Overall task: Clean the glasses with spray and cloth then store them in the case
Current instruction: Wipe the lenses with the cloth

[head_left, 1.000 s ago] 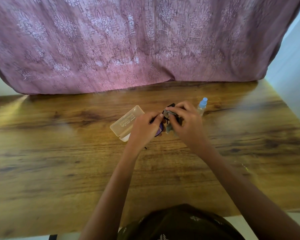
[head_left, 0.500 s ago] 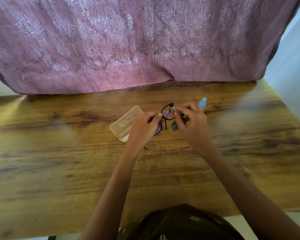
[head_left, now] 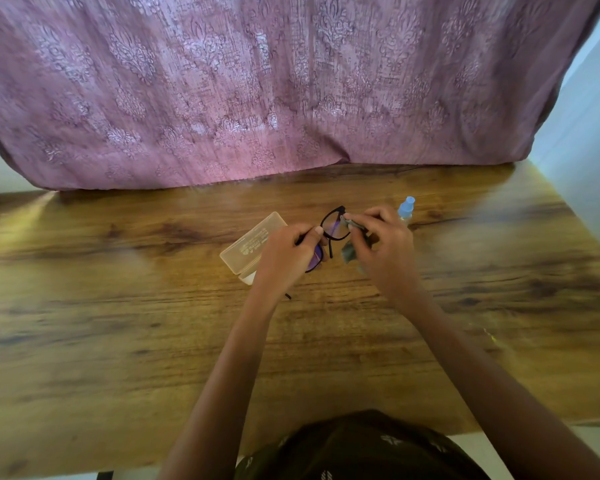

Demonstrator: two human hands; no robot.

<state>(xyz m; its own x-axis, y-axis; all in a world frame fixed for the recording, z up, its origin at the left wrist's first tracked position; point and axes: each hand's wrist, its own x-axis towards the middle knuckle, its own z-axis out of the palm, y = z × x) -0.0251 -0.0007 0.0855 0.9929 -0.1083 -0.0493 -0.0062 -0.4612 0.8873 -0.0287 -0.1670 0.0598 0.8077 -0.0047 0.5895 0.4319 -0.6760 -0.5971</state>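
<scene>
Your left hand [head_left: 284, 252] pinched the light, fragile glasses [head_left: 333, 227] by the frame; your right hand [head_left: 383, 242] gripped the soft cloth [head_left: 349, 252].

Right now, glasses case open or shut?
Open. The translucent glasses case lies on the wooden table with its lid swung back beside the white base; the glasses are outside it.

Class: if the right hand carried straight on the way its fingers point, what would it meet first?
Probably the glasses: the right hand, pinching the cloth, points left at the nearer lens.
</scene>
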